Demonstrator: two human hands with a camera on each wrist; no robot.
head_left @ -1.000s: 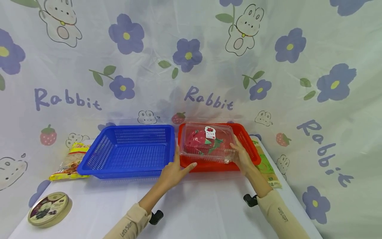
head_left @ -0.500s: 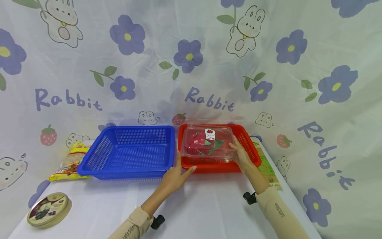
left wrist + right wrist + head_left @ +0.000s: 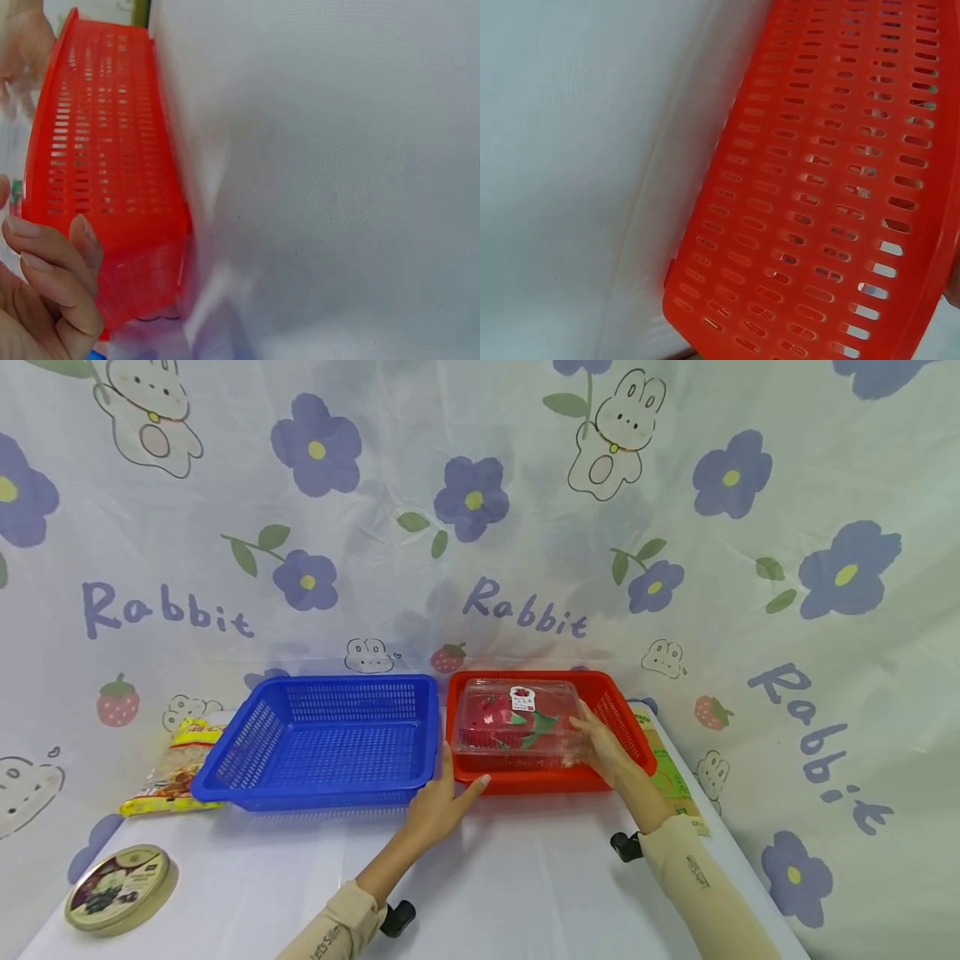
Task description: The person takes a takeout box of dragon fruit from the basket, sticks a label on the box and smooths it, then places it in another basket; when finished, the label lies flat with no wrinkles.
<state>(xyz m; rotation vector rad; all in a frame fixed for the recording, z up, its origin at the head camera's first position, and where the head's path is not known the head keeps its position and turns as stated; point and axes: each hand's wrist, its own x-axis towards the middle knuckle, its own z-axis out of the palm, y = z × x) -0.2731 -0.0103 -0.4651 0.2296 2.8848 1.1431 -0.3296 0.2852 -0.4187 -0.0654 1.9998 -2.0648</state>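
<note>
A clear plastic fruit box (image 3: 555, 702) with a white label lies in the red basket (image 3: 540, 782), and a pink-red dragon fruit (image 3: 491, 714) shows through its lid. My right hand (image 3: 606, 752) grips the box's right end, reaching over the basket's front rim. At the front left corner of the basket, my left hand (image 3: 437, 806) has its index finger pointing forward and its thumb spread, holding nothing. In the left wrist view, loosely bent fingers (image 3: 64, 277) overlap the basket's corner. The right wrist view is mostly filled by the slotted basket wall (image 3: 802, 187).
A blue basket (image 3: 341, 756) stands just left of the red one. Beside it on the left lies a yellow-edged food bag (image 3: 176, 772), with a round gold tin (image 3: 120, 889) nearer the front. A green packet (image 3: 667, 777) sits partly behind the red basket's right side.
The fruit box has come down lower into the red basket and slightly left, with my right hand following. My left hand has slipped back off the box's left side to the basket's corner.
</note>
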